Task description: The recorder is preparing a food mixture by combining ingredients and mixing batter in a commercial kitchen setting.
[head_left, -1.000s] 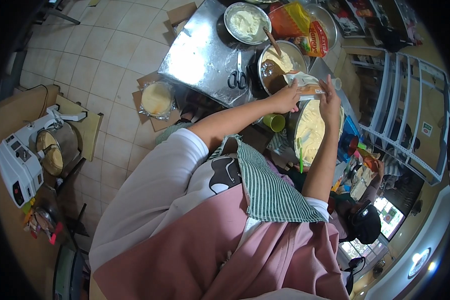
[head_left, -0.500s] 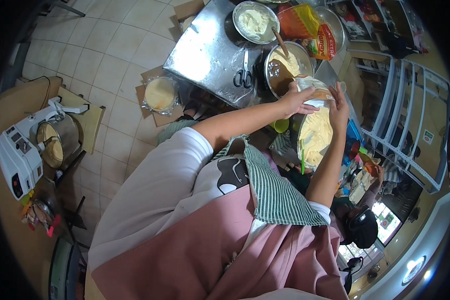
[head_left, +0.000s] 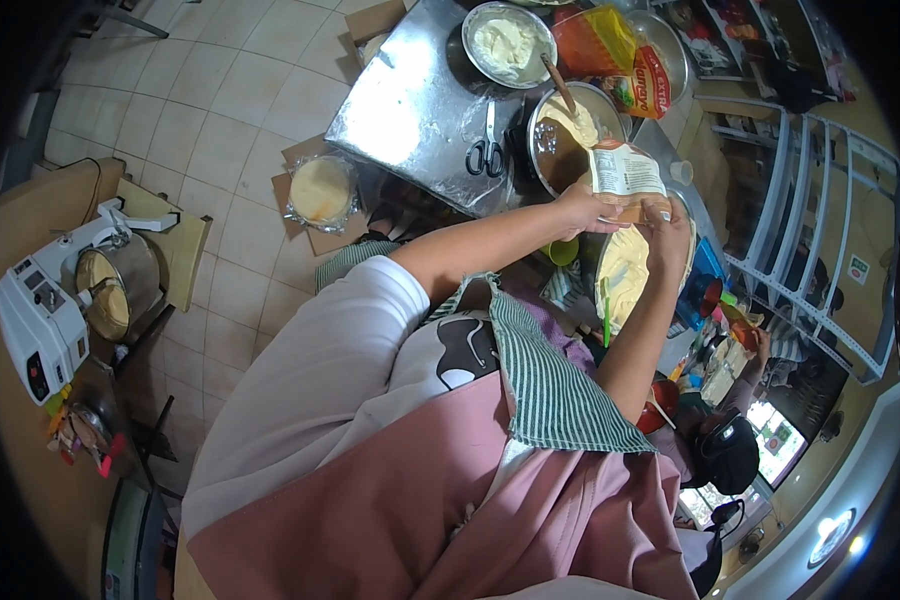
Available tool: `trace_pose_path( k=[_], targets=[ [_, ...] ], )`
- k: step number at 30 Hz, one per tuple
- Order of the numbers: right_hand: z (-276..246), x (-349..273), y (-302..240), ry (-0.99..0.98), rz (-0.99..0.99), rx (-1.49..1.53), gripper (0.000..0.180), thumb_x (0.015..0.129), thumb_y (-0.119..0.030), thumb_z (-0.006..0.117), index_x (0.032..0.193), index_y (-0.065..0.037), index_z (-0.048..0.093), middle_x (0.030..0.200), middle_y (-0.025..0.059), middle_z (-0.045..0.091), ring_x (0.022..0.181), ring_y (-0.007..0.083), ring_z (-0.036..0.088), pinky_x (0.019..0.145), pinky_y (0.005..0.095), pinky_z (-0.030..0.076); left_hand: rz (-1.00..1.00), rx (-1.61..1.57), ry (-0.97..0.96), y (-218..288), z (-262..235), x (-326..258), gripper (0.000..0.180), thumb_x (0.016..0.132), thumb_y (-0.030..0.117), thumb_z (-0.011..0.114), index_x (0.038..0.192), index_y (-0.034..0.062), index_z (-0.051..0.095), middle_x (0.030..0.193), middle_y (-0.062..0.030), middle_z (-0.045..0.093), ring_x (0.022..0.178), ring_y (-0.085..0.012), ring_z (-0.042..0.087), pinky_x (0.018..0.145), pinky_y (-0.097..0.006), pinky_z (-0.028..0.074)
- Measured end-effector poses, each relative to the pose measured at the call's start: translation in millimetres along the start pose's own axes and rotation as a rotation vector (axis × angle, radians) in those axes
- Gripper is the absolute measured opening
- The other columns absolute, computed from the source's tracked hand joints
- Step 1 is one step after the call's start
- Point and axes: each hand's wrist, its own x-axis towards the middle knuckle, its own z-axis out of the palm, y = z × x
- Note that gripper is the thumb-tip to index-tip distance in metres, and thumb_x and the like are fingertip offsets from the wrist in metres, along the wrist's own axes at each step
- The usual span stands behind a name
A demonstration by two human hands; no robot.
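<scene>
Both of my hands are closed on a white and orange printed pouch [head_left: 627,178], held up above the bowls with its printed face toward me. My left hand [head_left: 584,208] pinches its lower left part, and my right hand [head_left: 669,236] grips its lower right corner. Below my hands a large bowl holds pale yellow cream [head_left: 625,275], with a green-handled tool [head_left: 607,325] at its edge. Just beyond the pouch, another bowl contains brown liquid [head_left: 558,155] and pale cream, and a wooden spoon [head_left: 560,85] leans in it.
Black-handled scissors [head_left: 486,155] lie on the metal table [head_left: 400,110]. Behind are a bowl of white cream [head_left: 510,48] and a red-yellow packet [head_left: 650,85]. A stand mixer [head_left: 45,310] stands far left, a white rack [head_left: 810,240] at right. Another person [head_left: 725,450] works at lower right.
The pouch has turned from a tilted position to show its printed face. My right hand has moved down from the pouch's far side to its lower corner.
</scene>
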Motion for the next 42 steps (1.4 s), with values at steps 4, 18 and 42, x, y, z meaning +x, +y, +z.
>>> trace_pose_path(
  k=[4,18,42],
  targets=[
    [0.4,1.7,7.1,0.005,-0.076,-0.195,0.048,0.080,0.001,0.063,0.124,0.006,0.044,0.097,0.0142,0.062,0.075,0.0180,0.064,0.061,0.0289,0.056,-0.081,-0.031,-0.022,-4.9,-8.1,3.4,0.031,0.092,0.010,0.051,0.120,-0.0033,0.047,0.111,-0.0140,0.060,0.094,-0.0254,0.064,0.081,-0.032,0.055],
    [6.3,-10.7,-0.4,0.169,0.030,-0.259,0.020,0.084,-0.023,0.066,0.083,-0.003,0.066,0.061,0.0004,0.055,0.052,0.0062,0.050,0.041,0.0221,0.036,-0.034,0.131,0.023,-9.3,-26.1,0.9,0.036,0.092,0.034,0.054,0.107,0.0013,0.057,0.094,-0.0072,0.064,0.074,-0.0110,0.064,0.059,-0.019,0.050],
    [29.2,-28.2,33.1,0.084,0.132,-0.183,0.026,0.089,-0.025,0.057,0.084,0.000,0.060,0.065,0.0063,0.062,0.046,0.0108,0.054,0.040,0.0229,0.041,-0.066,0.157,0.209,-29.7,-20.9,21.9,0.042,0.091,0.051,0.047,0.103,0.0120,0.057,0.078,0.0019,0.055,0.059,-0.0069,0.040,0.051,-0.023,0.035]
  ],
)
